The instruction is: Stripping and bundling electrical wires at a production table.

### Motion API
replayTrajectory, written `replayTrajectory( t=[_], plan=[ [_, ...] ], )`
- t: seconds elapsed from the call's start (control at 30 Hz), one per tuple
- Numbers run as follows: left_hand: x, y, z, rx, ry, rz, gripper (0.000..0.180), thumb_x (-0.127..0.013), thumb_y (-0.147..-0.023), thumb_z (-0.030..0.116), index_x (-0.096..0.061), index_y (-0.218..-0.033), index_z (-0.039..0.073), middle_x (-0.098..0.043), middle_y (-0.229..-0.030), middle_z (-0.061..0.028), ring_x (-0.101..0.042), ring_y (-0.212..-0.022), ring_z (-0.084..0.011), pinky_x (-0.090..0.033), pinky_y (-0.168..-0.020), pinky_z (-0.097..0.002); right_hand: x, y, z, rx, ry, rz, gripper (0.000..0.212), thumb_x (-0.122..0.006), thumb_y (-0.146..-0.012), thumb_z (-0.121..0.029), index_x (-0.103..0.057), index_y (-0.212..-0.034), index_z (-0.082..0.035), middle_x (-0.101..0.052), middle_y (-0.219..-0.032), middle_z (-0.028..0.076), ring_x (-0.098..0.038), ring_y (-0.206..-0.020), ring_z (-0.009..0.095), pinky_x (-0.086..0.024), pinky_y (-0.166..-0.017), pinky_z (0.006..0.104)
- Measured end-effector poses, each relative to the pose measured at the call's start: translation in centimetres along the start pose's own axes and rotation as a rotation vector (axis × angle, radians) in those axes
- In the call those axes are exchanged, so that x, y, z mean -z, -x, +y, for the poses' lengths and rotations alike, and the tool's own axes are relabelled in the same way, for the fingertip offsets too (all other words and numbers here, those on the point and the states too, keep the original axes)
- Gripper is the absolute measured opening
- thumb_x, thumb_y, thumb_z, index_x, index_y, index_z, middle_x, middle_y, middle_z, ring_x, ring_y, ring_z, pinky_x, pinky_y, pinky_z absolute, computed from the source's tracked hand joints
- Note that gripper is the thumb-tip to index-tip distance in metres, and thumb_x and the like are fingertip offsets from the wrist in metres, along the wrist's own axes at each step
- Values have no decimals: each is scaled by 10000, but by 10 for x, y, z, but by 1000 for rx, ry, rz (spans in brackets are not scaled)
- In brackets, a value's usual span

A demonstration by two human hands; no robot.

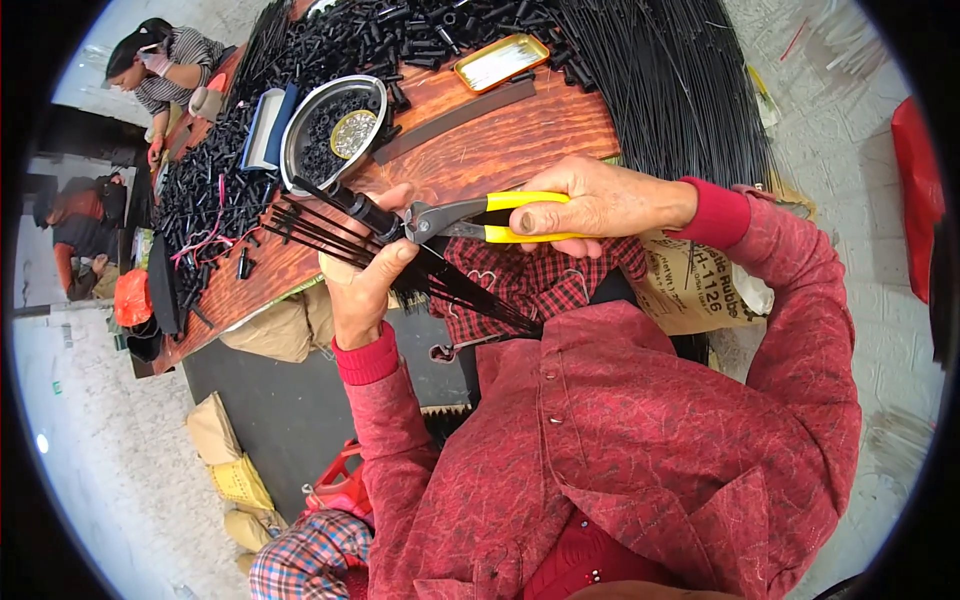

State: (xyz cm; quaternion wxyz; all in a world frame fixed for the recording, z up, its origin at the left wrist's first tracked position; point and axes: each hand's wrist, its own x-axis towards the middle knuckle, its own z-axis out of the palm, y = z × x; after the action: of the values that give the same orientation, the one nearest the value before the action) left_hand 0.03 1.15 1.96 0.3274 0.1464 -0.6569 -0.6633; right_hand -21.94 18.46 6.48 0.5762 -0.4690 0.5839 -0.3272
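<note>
My left hand [362, 285] is wrapped round a bundle of thin black rods with a black plastic hub [372, 214], which looks like an umbrella frame. The rods slant from upper left of the hand down toward my lap. My right hand [605, 200] is closed on a pair of pliers [507, 201] with yellow handles. The grey jaws of the pliers meet the black hub beside my left thumb and fingers. Whatever lies between the jaws is too small to make out.
A wooden table [480, 140] carries heaps of black plastic parts [400, 32], a metal bowl [287, 150] with small rings and a dish [353, 134], a yellow-rimmed tin [503, 62] and a dark flat bar [455, 120]. Long black rods [675, 90] lie right. Another person [180, 70] works far left.
</note>
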Motion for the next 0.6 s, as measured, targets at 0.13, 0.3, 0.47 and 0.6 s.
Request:
replayTrajectory(
  t=[0.13,0.3,0.47,0.6],
  plan=[
    [-3,4,3,20,61,26,602,-820,-689,81,-565,-1210,-80,-662,-1084,-141,-635,-935,-175,-504,-844,-295,3,-4,-1,-57,-169,-133,532,-535,-937,-521,-629,-916,2,-499,-542,10,-472,-436,64,-366,-409,189],
    [4,1,-1,53,75,-13,610,-824,-689,82,-564,-1216,-84,-653,-959,-104,-630,-869,-174,-507,-817,-296,14,-8,16,-74,-396,-325,491,-510,-970,-461,-622,-988,17,-499,-544,12,-469,-428,66,-375,-409,195],
    [4,-1,-3,48,161,-32,608,-822,-678,66,-568,-1210,-84,-650,-930,-104,-627,-863,-180,-502,-799,-285,7,-6,13,-23,-244,-157,468,-543,-964,-418,-607,-1123,17,-604,-696,43,-581,-572,83,-445,-502,202],
    [8,-2,-8,36,98,9,606,-821,-667,54,-574,-1205,-79,-651,-932,-104,-626,-867,-178,-503,-790,-282,10,-8,13,-9,-182,-144,440,-560,-964,-360,-582,-1184,20,-659,-845,71,-617,-669,99,-500,-615,228]
  ],
)
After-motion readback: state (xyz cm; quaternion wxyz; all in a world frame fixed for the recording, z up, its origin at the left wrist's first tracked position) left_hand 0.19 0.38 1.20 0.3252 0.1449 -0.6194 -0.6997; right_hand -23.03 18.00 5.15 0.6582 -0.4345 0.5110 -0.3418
